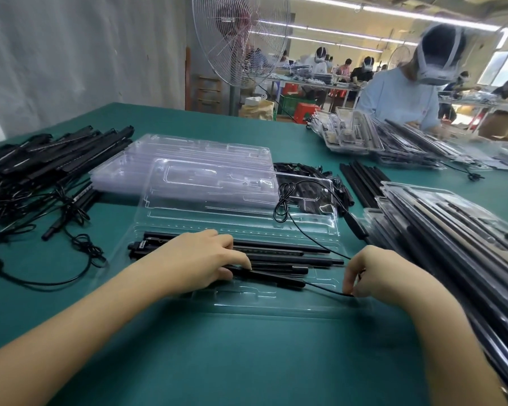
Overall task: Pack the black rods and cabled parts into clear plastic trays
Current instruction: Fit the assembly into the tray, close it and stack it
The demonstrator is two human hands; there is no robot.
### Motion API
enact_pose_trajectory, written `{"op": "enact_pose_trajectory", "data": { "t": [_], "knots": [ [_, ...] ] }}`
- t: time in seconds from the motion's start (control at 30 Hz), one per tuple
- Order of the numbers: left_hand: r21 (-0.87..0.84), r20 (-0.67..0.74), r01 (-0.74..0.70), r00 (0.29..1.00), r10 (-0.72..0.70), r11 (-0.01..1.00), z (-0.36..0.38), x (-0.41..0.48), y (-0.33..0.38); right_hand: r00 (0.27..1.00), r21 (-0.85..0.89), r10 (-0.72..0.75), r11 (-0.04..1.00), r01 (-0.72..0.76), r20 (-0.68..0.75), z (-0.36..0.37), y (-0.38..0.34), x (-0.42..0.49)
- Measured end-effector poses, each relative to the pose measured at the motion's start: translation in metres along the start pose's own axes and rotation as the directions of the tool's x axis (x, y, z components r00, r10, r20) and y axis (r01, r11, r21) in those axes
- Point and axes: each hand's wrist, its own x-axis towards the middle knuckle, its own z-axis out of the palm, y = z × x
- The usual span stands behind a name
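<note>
Rods (276, 259) in clear tray (247, 298), left grip (200, 259) holding cabled rod (270, 277), right grip (373, 273) pinching its cable (329, 290).

Left hand (194, 260) and right hand (379, 273) are both bare, with bare wrists. Left forearm (71, 332) and right forearm (440, 347) are bare too, all the way to the bottom edge of the view. Fingers are slim. The wide lens stretches both arms, which look broad near the camera.

green table (188, 347), standing fan (241, 39), ceiling striplights (364, 10)
</note>
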Motion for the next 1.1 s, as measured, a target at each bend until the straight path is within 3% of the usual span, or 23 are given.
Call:
{"op": "enact_pose_trajectory", "data": {
  "t": [0.1, 0.33, 0.5, 0.63, 0.83, 0.9, 0.97, 1.03, 1.1],
  "knots": [
    [0.004, -0.029, 0.007, 1.000, -0.007, 1.000, 0.000, -0.004, 0.000, 0.999, -0.032, 0.012, 0.999, -0.014, -0.039, 0.004, -0.002, 0.001],
    [0.029, -0.088, 0.042, 0.995, -0.040, 0.999, 0.004, -0.007, -0.003, 0.998, 0.087, -0.007, 0.996, 0.013, -0.070, -0.003, 0.016, -0.002],
    [0.004, -0.087, 0.066, 0.994, -0.066, 0.998, 0.005, -0.008, -0.005, 0.997, 0.103, 0.029, 0.994, -0.035, 0.066, -0.010, 0.026, -0.013],
    [-0.031, -0.089, 0.070, 0.993, -0.072, 0.997, 0.003, -0.008, -0.003, 0.991, 0.232, -0.068, 0.972, 0.040, 0.115, -0.015, 0.032, -0.019],
    [0.049, -0.080, 0.053, 0.996, -0.049, 0.997, 0.002, -0.006, 0.005, 0.967, 0.481, -0.111, 0.850, 0.212, -0.231, -0.017, 0.019, -0.028],
    [0.096, -0.064, 0.056, 0.997, -0.050, 0.994, 0.002, -0.005, 0.008, 0.939, 0.399, -0.124, 0.882, 0.252, -0.321, -0.016, 0.004, -0.031],
    [0.119, -0.054, 0.056, 0.997, -0.050, 0.991, 0.001, -0.004, 0.010, 0.923, 0.196, -0.201, 0.941, 0.275, -0.327, -0.013, -0.014, -0.033],
    [0.125, -0.049, 0.060, 0.997, -0.054, 0.990, -0.001, -0.003, 0.012, 0.927, 0.140, -0.289, 0.935, 0.327, -0.241, -0.006, -0.028, -0.033],
    [0.154, -0.037, 0.060, 0.998, -0.055, 0.986, -0.002, -0.003, 0.014, 0.923, 0.201, -0.370, 0.901, 0.384, -0.106, 0.002, -0.035, -0.032]
  ]
}}
